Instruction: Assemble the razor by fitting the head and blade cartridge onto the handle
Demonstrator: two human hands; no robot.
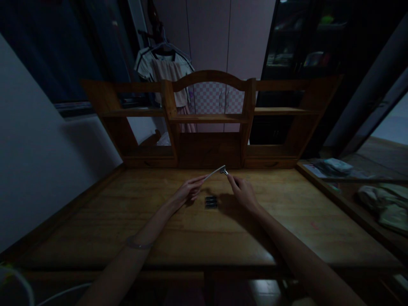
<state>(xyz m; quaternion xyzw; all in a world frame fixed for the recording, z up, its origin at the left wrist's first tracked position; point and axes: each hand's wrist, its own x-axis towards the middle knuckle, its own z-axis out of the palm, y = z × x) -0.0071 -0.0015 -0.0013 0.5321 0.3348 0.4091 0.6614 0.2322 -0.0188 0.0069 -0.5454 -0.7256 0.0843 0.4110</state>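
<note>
My left hand (188,189) is closed around one end of a thin, pale stick (213,173), which slants up to the right. Its exact kind is too dim to make out. In my right hand (244,192) is a razor (225,171) with a silvery neck, its head tilted up and left. The stick's far tip meets or overlaps the razor's head; whether they touch I cannot tell. On the desk below, between both hands, lies a small clear-edged pack of dark razor cartridges (211,202). Fingers hide most of the razor's handle.
The wooden desk (127,212) carries a shelf unit (208,119) along its back edge. Clothes on a hanger (165,63) are behind it, before pale cupboards (208,38). Papers (331,167) and a heap of cloth (385,206) lie to the right. A white cable (63,291) runs at lower left.
</note>
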